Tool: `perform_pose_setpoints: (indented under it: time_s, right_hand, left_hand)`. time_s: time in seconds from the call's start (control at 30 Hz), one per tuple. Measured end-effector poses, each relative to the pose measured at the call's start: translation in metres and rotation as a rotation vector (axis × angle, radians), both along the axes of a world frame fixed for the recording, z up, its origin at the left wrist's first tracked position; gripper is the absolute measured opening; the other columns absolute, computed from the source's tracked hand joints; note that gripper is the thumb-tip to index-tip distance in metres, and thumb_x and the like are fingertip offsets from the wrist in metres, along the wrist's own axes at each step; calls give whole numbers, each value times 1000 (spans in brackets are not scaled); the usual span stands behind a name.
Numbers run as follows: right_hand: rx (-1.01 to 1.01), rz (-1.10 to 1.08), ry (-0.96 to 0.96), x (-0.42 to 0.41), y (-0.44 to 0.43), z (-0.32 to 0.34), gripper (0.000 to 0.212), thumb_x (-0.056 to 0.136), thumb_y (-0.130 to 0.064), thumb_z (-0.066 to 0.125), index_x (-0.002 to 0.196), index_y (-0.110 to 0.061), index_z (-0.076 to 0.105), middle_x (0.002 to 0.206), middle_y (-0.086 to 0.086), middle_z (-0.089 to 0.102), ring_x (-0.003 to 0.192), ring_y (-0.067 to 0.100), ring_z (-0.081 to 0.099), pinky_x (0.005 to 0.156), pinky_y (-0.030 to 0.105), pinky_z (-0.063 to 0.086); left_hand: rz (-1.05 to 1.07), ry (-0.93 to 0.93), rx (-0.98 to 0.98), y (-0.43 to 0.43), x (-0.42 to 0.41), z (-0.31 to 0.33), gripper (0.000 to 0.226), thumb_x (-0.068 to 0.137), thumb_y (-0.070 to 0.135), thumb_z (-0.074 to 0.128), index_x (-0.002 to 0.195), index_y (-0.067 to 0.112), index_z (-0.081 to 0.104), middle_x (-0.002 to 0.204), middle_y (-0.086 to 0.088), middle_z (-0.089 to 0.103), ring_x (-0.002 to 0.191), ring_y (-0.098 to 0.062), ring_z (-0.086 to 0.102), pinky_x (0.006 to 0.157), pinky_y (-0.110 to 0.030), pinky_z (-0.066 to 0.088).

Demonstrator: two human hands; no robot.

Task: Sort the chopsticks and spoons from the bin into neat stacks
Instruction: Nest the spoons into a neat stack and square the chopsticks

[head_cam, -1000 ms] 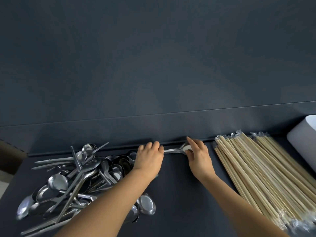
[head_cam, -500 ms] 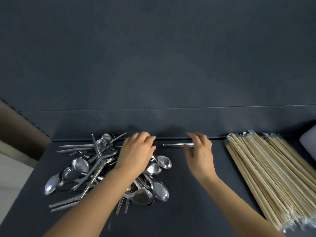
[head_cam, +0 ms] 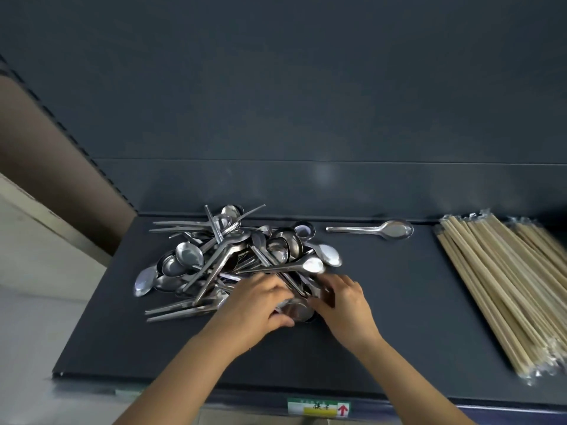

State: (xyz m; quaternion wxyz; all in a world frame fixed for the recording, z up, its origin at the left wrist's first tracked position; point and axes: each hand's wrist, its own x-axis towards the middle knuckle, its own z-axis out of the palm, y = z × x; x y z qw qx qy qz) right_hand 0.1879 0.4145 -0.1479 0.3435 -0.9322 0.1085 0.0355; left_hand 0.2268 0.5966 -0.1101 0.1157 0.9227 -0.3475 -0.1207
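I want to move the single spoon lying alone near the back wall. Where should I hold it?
Grip the spoon at the middle of its thin handle, coming from above. The handle lies flat, points left toward the pile of spoons, and has free space around it.

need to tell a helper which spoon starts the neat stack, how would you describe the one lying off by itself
Start at the dark shelf, between the jumbled spoon pile on the left and the chopsticks on the right. Along the back edge lies the single spoon, handle pointing left, bowl to the right. Unlike the rest, it touches no other spoon.
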Motion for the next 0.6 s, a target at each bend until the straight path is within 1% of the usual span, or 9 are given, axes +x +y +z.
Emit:
perform_pose_setpoints:
  time_s: [0.1,0.23,0.37,0.43,0.53,0.6]
  right_hand:
    - [-39,-43,14,-2,-1,-2,41,85,-29,66,123,-19,57,115,0,59,109,22,50,89,29,42]
    - [11,-71,14,-4,-2,-2,39,82,-23,71,119,-15,61,111,2,61,100,17,57,77,21,39]
    - [72,-113,20,-6,-4,-3,36,79,-19,74,113,-13,65,109,2,64,98,17,59,79,21,41]
    - [90,-121,8,-8,-4,-2,31,80,-17,72,111,-13,67,108,1,65,99,17,60,81,22,43]
    - [104,-131,-11,-12,-4,1,23,79,-13,72,102,-14,70,99,-2,67,94,16,62,78,22,45]
    - [100,-136,-35,-14,-4,4,18,77,-10,72,94,-16,73,91,-5,68,88,13,63,72,16,44]
  left_hand:
    - [-3,-11,0,0,-2,-2,46,90,50,51,131,30,51,126,15,47,119,-6,38,98,-22,28]
    - [-12,-32,-4,-1,-2,-1,40,94,43,48,130,26,53,127,12,49,119,-9,40,100,-24,30]
    - [4,-130,59,2,0,-1,35,94,36,51,127,25,56,124,10,53,116,-13,44,99,-27,32]
    - [11,-133,109,3,3,-2,35,93,36,53,125,25,57,122,10,53,115,-14,44,98,-29,34]
    - [-6,-118,174,2,4,-3,33,92,34,56,123,24,59,118,8,55,112,-16,43,93,-31,35]
    - [-26,-132,206,0,4,-5,30,92,31,56,120,22,61,115,6,57,110,-18,45,91,-32,36]
